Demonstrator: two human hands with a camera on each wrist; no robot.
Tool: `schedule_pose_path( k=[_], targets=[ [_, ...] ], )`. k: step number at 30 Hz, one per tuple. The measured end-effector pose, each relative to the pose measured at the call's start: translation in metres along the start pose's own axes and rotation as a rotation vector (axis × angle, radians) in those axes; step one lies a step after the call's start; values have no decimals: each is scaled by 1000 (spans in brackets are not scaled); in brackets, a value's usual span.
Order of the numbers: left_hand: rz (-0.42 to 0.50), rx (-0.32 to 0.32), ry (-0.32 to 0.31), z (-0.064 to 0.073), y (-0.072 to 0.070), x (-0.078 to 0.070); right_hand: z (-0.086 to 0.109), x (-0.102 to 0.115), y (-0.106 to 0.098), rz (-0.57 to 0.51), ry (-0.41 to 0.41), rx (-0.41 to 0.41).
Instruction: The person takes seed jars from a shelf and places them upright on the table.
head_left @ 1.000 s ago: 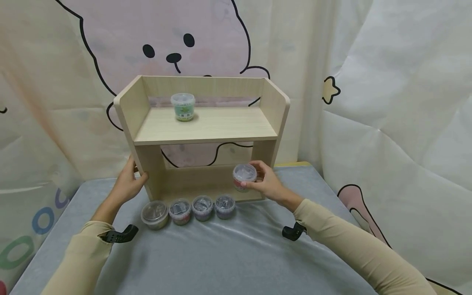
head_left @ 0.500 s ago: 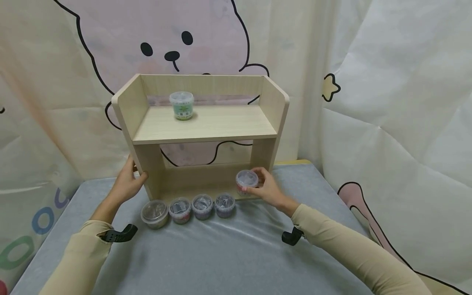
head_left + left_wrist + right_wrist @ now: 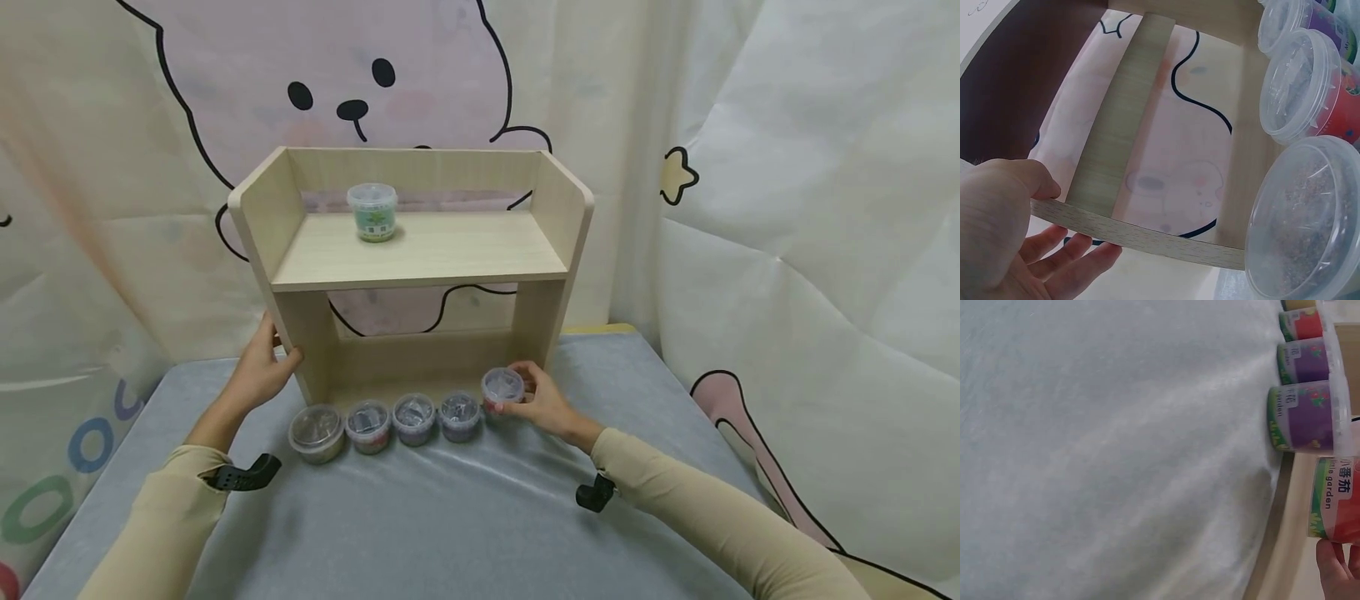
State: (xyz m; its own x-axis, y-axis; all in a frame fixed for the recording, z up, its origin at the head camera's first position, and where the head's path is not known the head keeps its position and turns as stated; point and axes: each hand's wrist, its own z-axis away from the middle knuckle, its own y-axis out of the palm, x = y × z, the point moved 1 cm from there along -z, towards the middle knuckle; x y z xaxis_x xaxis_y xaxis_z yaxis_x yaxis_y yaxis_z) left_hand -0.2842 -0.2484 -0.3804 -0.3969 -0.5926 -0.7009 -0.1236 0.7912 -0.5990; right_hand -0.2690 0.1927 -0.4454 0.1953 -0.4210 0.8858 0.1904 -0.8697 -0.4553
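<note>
My left hand [image 3: 258, 377] grips the left side panel of a pale wooden two-tier shelf [image 3: 420, 254]; the left wrist view shows the thumb inside the panel edge and the fingers outside. At the shelf's lower right front, my right hand [image 3: 550, 407] holds a small clear-lidded plastic tub [image 3: 502, 386], whose red "little garden" label [image 3: 1341, 500] shows in the right wrist view. It is at the right end of a row: a wider tub [image 3: 317, 432], a red-labelled tub [image 3: 1310, 87] and two purple-labelled tubs [image 3: 1304, 415]. Part of the right hand lies outside the right wrist view.
On the upper shelf board, left of centre, stands a green-labelled tub [image 3: 372, 213]. A grey-blue cloth [image 3: 420, 525] covers the table and has creases in front of the row. Behind the shelf hangs a printed curtain [image 3: 600, 100].
My right hand has lowered the red-labelled tub and brought it toward me, from in front of the lower compartment to the row's right end. The left hand stays on the side panel.
</note>
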Motion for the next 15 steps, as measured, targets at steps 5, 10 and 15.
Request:
schedule_pose_path(
  k=[5,10,15],
  targets=[
    [-3,8,-26,1,-2,-1,0,-8,1,14,20,11],
    [-11,15,-41,2,-2,-3,3,-10,2,2,25,48],
    [-9,11,-19,1,-1,-3,3,-19,5,-3,19,84]
  ],
)
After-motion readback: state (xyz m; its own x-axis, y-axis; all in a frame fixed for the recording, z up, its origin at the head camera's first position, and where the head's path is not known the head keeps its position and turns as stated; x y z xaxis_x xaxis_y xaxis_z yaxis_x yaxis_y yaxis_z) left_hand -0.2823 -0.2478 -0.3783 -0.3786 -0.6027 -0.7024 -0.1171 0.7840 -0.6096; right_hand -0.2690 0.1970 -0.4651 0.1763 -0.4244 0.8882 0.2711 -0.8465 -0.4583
